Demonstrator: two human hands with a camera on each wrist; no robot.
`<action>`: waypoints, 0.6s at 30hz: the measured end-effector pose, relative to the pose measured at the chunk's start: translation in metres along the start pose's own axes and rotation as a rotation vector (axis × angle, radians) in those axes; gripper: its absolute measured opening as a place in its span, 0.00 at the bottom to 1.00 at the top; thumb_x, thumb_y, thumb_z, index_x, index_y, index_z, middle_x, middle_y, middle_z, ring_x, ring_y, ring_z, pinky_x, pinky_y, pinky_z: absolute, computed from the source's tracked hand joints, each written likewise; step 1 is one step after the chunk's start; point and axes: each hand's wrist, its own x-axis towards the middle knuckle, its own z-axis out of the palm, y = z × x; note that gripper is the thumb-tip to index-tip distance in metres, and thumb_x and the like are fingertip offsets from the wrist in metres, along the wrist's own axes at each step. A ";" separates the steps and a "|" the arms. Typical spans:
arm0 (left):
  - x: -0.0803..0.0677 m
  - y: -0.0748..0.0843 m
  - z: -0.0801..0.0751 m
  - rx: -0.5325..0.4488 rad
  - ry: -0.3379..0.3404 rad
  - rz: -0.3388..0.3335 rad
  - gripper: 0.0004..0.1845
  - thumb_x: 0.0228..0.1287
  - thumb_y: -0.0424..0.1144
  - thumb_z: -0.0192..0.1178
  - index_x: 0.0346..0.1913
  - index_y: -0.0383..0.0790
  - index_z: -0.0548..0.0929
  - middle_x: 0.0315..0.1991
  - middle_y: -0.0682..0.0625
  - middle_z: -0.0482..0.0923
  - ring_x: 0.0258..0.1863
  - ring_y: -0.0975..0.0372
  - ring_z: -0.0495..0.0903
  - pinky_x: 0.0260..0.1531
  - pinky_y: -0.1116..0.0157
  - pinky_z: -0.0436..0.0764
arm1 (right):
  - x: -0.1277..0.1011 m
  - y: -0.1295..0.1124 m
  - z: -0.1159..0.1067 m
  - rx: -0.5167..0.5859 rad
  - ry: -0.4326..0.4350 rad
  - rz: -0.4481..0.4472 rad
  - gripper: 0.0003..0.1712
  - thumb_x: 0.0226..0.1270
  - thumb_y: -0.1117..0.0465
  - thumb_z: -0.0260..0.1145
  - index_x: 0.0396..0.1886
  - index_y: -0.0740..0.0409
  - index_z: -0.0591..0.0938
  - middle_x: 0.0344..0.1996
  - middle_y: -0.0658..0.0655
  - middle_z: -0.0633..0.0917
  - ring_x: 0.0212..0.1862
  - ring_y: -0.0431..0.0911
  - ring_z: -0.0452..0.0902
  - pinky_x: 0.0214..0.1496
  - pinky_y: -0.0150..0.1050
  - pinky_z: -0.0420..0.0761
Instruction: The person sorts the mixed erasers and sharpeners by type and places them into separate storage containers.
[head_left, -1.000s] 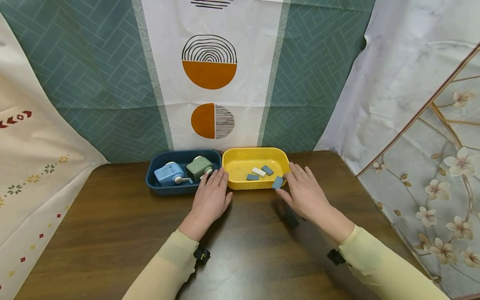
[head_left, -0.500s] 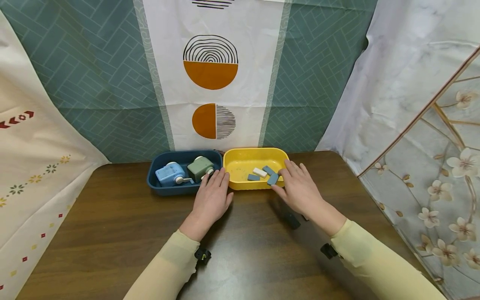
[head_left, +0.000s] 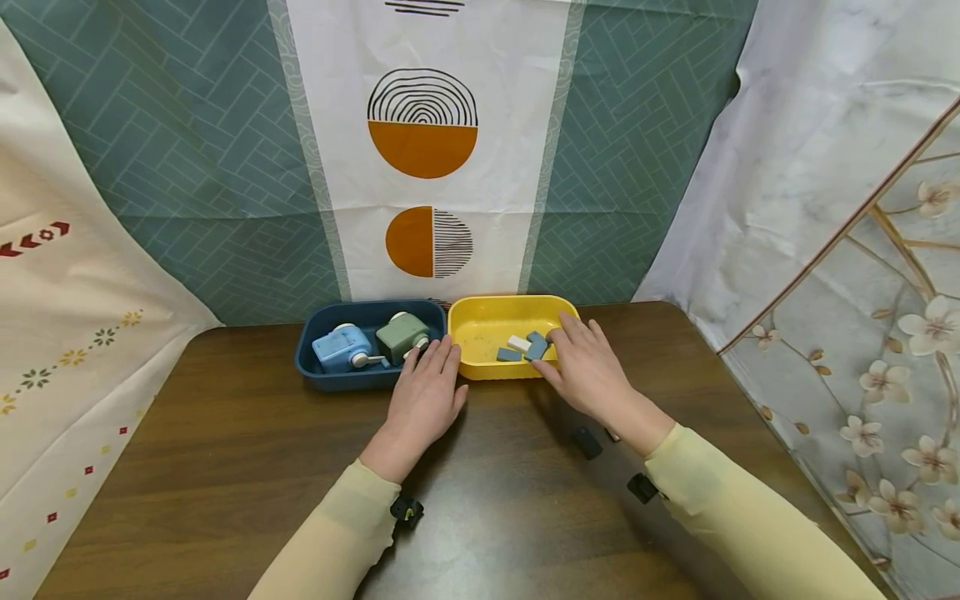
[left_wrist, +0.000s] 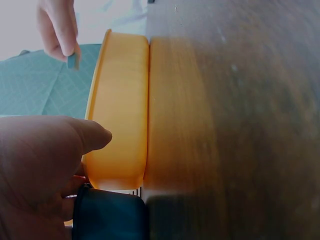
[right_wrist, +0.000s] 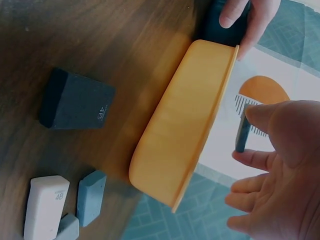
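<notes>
Right hand: the right hand (head_left: pixel 592 377) pinches a small blue-grey eraser (head_left: pixel 537 350) between thumb and fingertips; the other fingers are loosely spread. The right wrist view shows the eraser (right_wrist: pixel 242 134) edge-on above the yellow rim.
What changed: a second ago the eraser was at the near right outer edge of the yellow tray; half a second ago it was at the rim; now it is over the tray's inside, just beside the erasers already there. It looks about to be set down, but the fingers have not let go.
Left hand: the left hand (head_left: pixel 424 398) lies flat on the table (head_left: pixel 225 467), fingers straight and holding nothing, fingertips at the gap where the two trays meet. It has not moved.
Yellow tray: the yellow tray (head_left: pixel 480 321) holds a white eraser (head_left: pixel 518 342) and two blue ones, one (head_left: pixel 507 355) near the front and one (head_left: pixel 536 337) further back, close together right of centre.
Blue tray: the blue tray (head_left: pixel 315 329), touching the yellow one on its left, holds a light blue pencil sharpener (head_left: pixel 340 348) and a green pencil sharpener (head_left: pixel 401 336), side by side.
On the table: a dark eraser (head_left: pixel 587 442) lies near the right forearm; the right wrist view shows a white and two more blue ones beside it.
</notes>
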 end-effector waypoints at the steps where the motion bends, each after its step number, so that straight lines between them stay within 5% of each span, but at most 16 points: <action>1: 0.000 0.000 0.000 0.001 -0.001 -0.001 0.39 0.81 0.50 0.67 0.85 0.35 0.67 0.87 0.40 0.59 0.86 0.47 0.60 0.85 0.42 0.53 | 0.001 0.000 0.000 -0.001 -0.003 0.003 0.26 0.76 0.48 0.78 0.53 0.67 0.82 0.75 0.74 0.76 0.79 0.67 0.69 0.83 0.68 0.60; 18: 0.000 0.000 0.000 0.005 -0.001 0.006 0.40 0.82 0.50 0.66 0.85 0.35 0.66 0.87 0.40 0.59 0.85 0.47 0.61 0.85 0.42 0.53 | 0.021 -0.007 0.008 0.008 -0.050 0.042 0.28 0.79 0.46 0.74 0.57 0.67 0.82 0.78 0.73 0.73 0.83 0.65 0.63 0.86 0.66 0.54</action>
